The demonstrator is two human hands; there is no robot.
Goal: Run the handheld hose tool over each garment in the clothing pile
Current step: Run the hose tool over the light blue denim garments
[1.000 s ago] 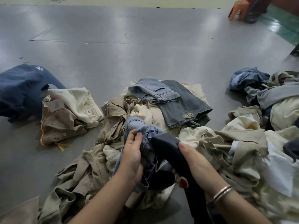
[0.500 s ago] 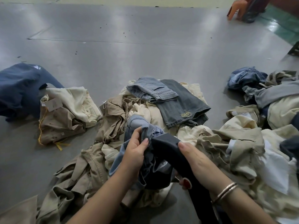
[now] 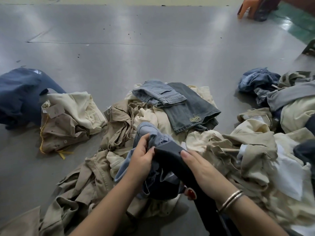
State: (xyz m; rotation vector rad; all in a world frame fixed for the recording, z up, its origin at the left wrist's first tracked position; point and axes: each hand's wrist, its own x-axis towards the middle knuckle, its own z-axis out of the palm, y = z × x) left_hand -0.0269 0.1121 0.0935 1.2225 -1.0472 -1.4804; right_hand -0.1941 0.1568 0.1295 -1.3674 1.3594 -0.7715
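Note:
A pile of khaki and cream garments (image 3: 119,126) covers the grey floor in front of me. My left hand (image 3: 142,159) pinches a bunched light-blue denim garment (image 3: 150,132) at the pile's middle. My right hand (image 3: 202,171) wraps around the dark hose tool (image 3: 172,155), whose wide flat end lies against the denim just beside my left fingers. The tool's dark body runs down under my right wrist toward the lower edge. Folded light-blue jeans (image 3: 160,95) and grey jeans (image 3: 190,109) lie on the pile's far side.
A separate khaki and cream heap (image 3: 68,116) sits at the left, with a dark navy garment (image 3: 20,94) beyond it. More mixed clothing (image 3: 281,108) is stacked at the right. An orange plastic stool (image 3: 247,5) stands far right at the back. Bare grey floor (image 3: 136,48) stretches ahead.
My left thumb and fingers have closed tighter on the denim, drawing it toward the tool's end. My right hand has slid slightly forward along the tool.

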